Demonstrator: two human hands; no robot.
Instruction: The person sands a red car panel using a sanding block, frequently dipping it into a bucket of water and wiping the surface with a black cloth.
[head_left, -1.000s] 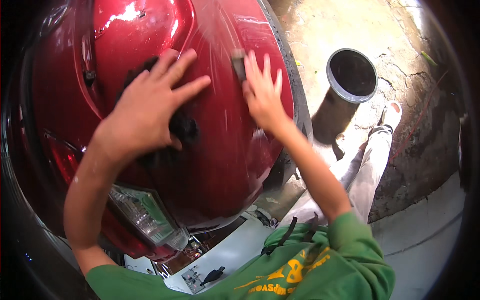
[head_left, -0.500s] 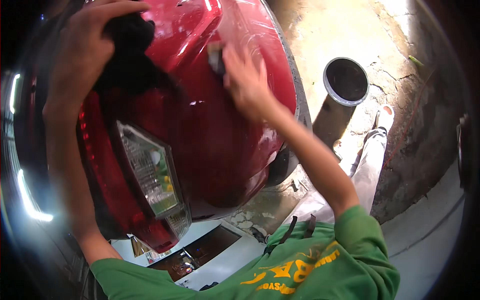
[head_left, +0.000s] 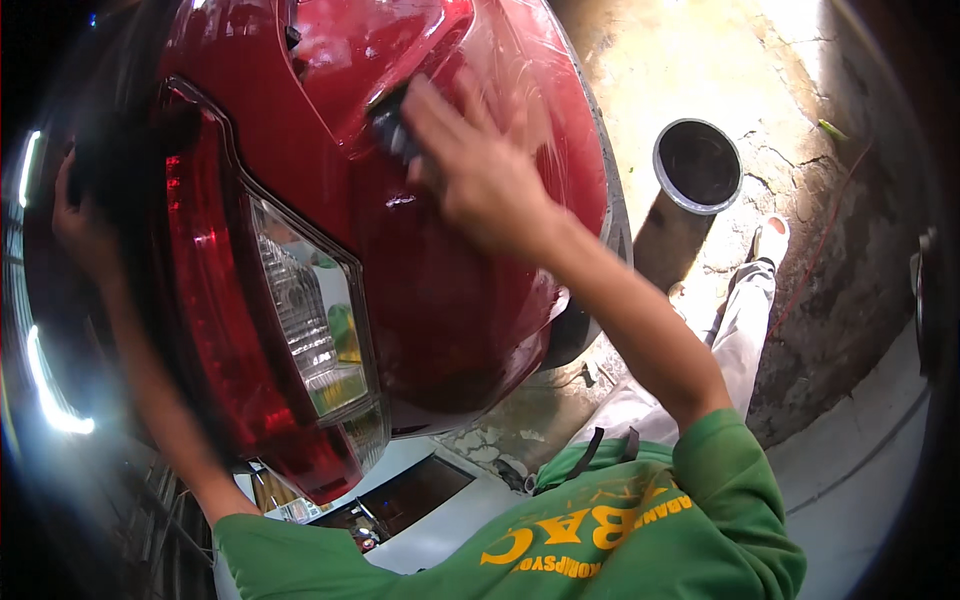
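Note:
The rear corner of a red car [head_left: 440, 320] fills the middle, with its red and clear tail light [head_left: 300, 310] nearest me. My right hand [head_left: 490, 175], blurred by motion, presses a small dark pad [head_left: 395, 120] to the wet, shiny bumper. Its fingers are curled over the pad, and whitish streaks lie on the paint beside it. At the far left, my left hand [head_left: 85, 225] is by the car's dark side of the tail light, closed on a black cloth [head_left: 135, 145]. Dark shadow hides much of the cloth and the fingertips.
A dark round bucket [head_left: 697, 165] stands on the cracked concrete floor [head_left: 620, 60], right of the bumper. My foot [head_left: 772, 240] is just below it. A thin reddish cord [head_left: 835, 210] runs along the floor, and a white surface [head_left: 850, 480] curves at the lower right.
My left hand has moved left and down with the black cloth, off the red panel above the tail light. My right hand has slid slightly left with the pad.

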